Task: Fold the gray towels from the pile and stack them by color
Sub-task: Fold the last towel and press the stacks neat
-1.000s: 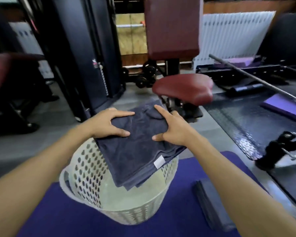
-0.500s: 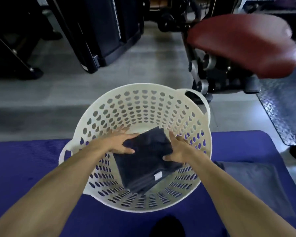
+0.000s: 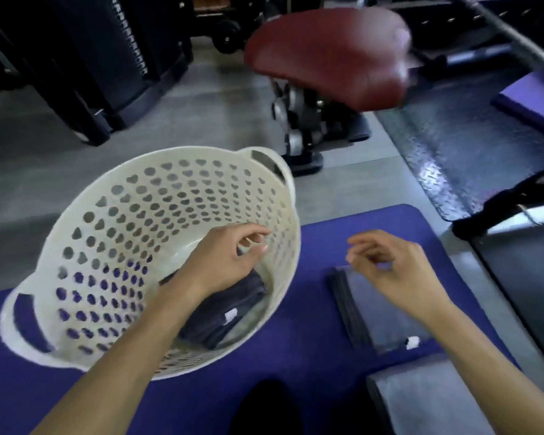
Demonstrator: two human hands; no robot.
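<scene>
Fingers of the left hand (image 3: 220, 265) are hanging loosely curled over the dark towel (image 3: 223, 312) in the basket (image 3: 76, 356); the right hand (image 3: 390, 265), seemingly empty, is hovering at three o'clock, so lowering gently should be keeping folds square.

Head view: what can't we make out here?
- Dark towel in the basket: far end hidden under the left hand.
- Folded stack: part covered by the right hand; count unreadable.
- Lighter towel: cut off by the bottom edge.
- Red seat: blurred.
</scene>
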